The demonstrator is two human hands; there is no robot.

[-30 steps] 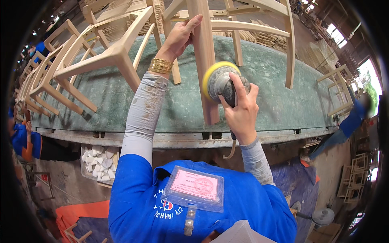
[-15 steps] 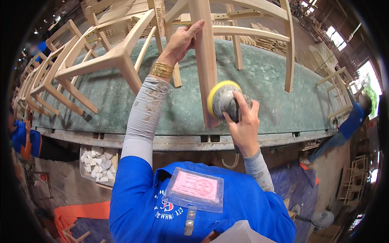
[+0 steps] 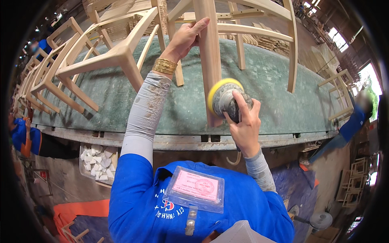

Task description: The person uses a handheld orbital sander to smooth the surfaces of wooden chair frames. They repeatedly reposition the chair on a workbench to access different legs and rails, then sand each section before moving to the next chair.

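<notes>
A bare wooden chair frame (image 3: 209, 56) stands on the green-topped workbench (image 3: 170, 117), one leg reaching toward me. My left hand (image 3: 187, 38) is closed around that leg near its upper part, the thumb lying across the wood. Lower down, my right hand (image 3: 245, 121) grips a round power sander (image 3: 229, 99) with a yellow pad. The pad's edge meets the right side of the leg. A hose (image 3: 234, 158) hangs below the sander, past the bench edge.
More wooden chair frames (image 3: 121, 56) crowd the bench's left side; another chair frame (image 3: 340, 95) is at the far right. A bin of white pieces (image 3: 97, 164) sits below the front edge. Co-workers in blue are at left (image 3: 24, 135) and right (image 3: 351, 121).
The chair leg and my left hand have shifted slightly right in the picture. The sander remains against the leg, tilted a little differently.
</notes>
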